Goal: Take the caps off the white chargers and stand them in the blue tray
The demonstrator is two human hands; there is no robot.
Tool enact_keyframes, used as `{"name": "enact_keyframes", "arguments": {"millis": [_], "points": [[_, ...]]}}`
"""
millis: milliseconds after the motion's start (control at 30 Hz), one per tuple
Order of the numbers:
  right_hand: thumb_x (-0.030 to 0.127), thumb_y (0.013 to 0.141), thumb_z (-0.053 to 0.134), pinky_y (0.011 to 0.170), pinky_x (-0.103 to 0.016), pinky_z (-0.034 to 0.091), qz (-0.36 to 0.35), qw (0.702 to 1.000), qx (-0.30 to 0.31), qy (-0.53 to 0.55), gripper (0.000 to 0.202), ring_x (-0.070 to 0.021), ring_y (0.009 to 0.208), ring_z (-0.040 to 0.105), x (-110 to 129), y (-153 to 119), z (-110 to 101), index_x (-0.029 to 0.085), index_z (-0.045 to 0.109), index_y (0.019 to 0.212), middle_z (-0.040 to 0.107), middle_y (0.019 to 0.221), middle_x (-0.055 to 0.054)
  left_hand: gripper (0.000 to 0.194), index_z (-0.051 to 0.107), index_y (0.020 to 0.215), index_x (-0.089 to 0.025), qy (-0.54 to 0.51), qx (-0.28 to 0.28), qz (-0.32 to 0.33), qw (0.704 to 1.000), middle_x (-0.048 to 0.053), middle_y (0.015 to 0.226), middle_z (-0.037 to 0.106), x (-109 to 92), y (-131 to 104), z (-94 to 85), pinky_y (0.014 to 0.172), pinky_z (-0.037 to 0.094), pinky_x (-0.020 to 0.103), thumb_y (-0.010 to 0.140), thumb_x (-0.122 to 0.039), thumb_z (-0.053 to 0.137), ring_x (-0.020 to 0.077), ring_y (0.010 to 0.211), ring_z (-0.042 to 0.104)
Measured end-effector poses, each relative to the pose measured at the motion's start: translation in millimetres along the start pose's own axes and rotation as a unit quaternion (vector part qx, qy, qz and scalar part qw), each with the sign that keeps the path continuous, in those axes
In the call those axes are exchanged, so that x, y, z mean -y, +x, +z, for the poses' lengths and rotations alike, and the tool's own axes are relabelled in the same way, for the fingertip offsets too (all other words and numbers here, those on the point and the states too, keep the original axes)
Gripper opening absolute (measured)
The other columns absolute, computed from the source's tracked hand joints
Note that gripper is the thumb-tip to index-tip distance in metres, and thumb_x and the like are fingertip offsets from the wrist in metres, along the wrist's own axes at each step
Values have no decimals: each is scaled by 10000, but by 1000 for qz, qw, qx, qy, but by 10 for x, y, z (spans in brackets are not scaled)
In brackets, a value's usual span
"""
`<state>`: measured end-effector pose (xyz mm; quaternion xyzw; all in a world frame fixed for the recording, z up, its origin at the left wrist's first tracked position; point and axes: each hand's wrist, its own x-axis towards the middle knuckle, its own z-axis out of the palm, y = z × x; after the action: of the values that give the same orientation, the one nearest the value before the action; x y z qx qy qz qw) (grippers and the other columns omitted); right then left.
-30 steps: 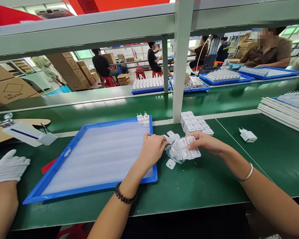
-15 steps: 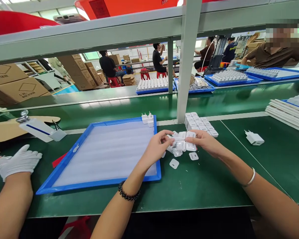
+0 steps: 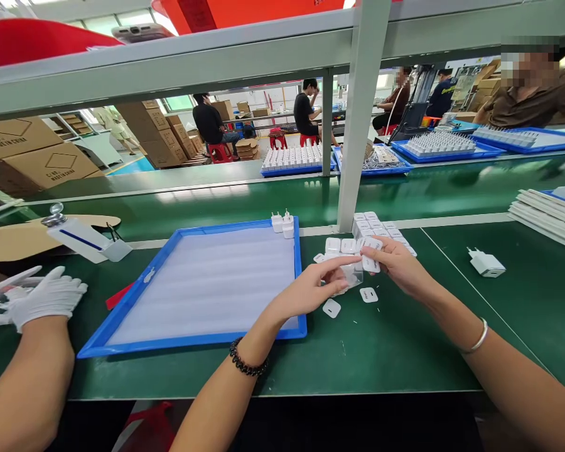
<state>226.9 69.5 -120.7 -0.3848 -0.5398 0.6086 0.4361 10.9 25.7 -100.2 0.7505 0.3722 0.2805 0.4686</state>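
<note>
My right hand (image 3: 395,260) grips small white square pieces (image 3: 370,254) with printed marks. My left hand (image 3: 317,282) is just left of them, index finger stretched toward the pieces and thumb apart below, over a clear plastic bag (image 3: 353,274). More white squares (image 3: 333,245) lie behind my fingers. Two loose flat white plates, one (image 3: 331,308) nearer me and one (image 3: 369,295) to its right, rest on the green table (image 3: 405,351). Behind my right hand stands a block of white cases (image 3: 370,223) in rows.
A blue-rimmed tray (image 3: 188,348) lies left, with white plugs (image 3: 283,223) on its far right corner. One white charger (image 3: 486,262) sits right. A co-worker's gloved hands (image 3: 51,298) are far left. An upright post (image 3: 358,125) rises behind the cases.
Both hands were together on the white pieces and bag. My left hand has come away slightly, its index finger extended; my right hand has lifted pieces. The co-worker's second glove has come into view.
</note>
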Motion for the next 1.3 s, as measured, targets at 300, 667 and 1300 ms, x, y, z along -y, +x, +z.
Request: {"name": "enact_keyframes", "arguments": {"millis": [300,667,1300], "points": [[430,720,830,587,-288,451,-38,989,-123,70,338,-152,663,553,59,20,-63,211,673,925,675,820,-23,365,769,834,-198,19,-121,41,992,51,868,587,-25,1,-28,801,463,304,907,-190,411,165,832,560],[251,634,758,626,-327,501,60,988,-16,142,293,-219,744,643,82,-46,-60,229,614,889,671,807,-35,384,452,803,-198,-169,-149,-29,974,-53,713,509,80,59,35,658,480,273,738,-367,790,115,649,590],[193,707,703,647,-272,583,74,964,-87,239,205,-187,827,680,-60,50,55,231,627,894,715,937,-30,381,670,892,-172,-406,-92,-73,906,28,921,700,116,89,126,956,504,369,602,-263,899,178,940,677]]}}
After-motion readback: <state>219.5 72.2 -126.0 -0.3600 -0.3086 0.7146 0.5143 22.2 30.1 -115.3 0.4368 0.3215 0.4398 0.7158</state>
